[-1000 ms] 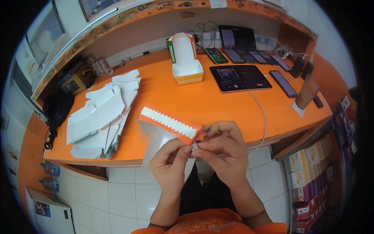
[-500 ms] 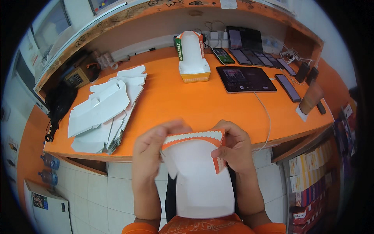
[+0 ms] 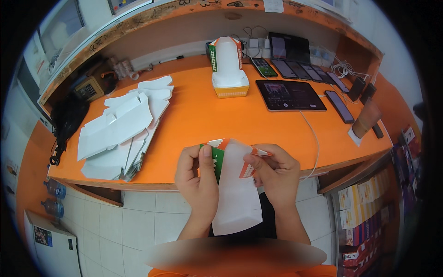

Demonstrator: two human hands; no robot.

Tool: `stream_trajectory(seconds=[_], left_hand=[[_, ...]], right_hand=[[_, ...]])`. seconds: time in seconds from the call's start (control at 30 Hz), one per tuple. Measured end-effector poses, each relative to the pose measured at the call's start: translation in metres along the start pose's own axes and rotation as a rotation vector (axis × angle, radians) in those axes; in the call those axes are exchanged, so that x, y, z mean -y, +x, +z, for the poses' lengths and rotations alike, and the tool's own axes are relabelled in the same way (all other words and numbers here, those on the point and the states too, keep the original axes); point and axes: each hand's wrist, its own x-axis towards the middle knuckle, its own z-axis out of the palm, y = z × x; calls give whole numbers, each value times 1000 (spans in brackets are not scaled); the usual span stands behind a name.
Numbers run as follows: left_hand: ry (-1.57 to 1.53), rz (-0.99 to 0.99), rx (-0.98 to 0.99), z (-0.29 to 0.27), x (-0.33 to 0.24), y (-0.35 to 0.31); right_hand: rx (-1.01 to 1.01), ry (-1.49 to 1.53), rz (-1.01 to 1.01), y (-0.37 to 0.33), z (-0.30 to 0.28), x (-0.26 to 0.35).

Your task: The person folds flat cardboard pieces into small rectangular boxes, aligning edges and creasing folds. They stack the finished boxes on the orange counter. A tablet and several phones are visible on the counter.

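Note:
A part-folded cardboard food box (image 3: 237,198) is held up in front of me at the table's near edge, its white inside facing me. My left hand (image 3: 198,177) pinches its green and orange side flap between thumb and fingers. On the other side, my right hand (image 3: 274,173) grips the orange flap with a white scalloped pattern. A folded box (image 3: 230,91) of similar print stands farther back, with a tall back panel and a yellow front. Flat white box blanks (image 3: 122,124) lie in an uneven pile to the left.
A tablet (image 3: 290,95) with a cable lies on the orange table (image 3: 194,124) at right. Several phones (image 3: 339,106) and a cup of brown drink (image 3: 367,117) are around it. A black bag (image 3: 69,115) hangs at the left edge. Stacked packets (image 3: 364,198) fill a shelf lower right.
Both hands have drawn the box's side flaps inward, so its upper part is narrower and curved. The left hand now pinches the green flap; the box's lower end has risen.

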Motion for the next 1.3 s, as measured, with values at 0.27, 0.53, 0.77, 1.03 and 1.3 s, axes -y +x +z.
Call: stream_trajectory(seconds=[0.27,0.53,0.77,1.03,1.3], left_hand=[[-190,-251,-15,2,-22,-1],[-256,198,125,-14,-45,-7],[-290,-14,-124,-3,-47,15],[-574,-198,-75,2,-15,97],[-396,-105,-218,-27,-32,38]], right_hand=[[-23,315,-74,-8,9,13],[262,511,-58,-25,-7,47],[253,102,173,-10,-26,54],[431,304,284,21,-27,8],[600,560,398,-1,-30,-9]])
